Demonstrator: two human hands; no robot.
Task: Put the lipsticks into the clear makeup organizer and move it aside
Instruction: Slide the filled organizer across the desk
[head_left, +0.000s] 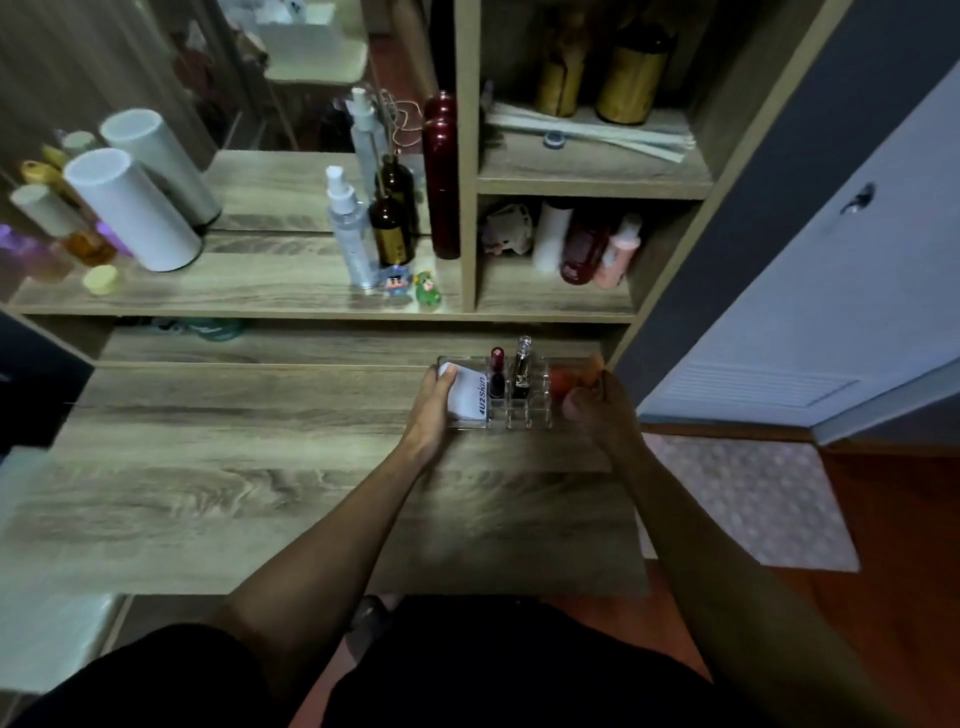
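The clear makeup organizer (524, 415) stands at the far right of the wooden table. A dark red lipstick (497, 371) and a black and silver lipstick (521, 369) stand upright in its back slots. A white "4U2skin" tube (470, 397) lies in its left compartment. My left hand (434, 410) grips the organizer's left side, thumb on the white tube. My right hand (602, 410) is closed at the organizer's right side, by a blurred orange object (563, 382); whether it holds that object or the organizer wall is unclear.
The wooden table (260, 467) ends just right of the organizer. A shelf (234, 291) behind holds white cylinders, spray bottles, a tall dark red bottle (441, 176) and small figurines. Side cubbies hold more bottles. A pink mat (748, 499) lies on the floor to the right.
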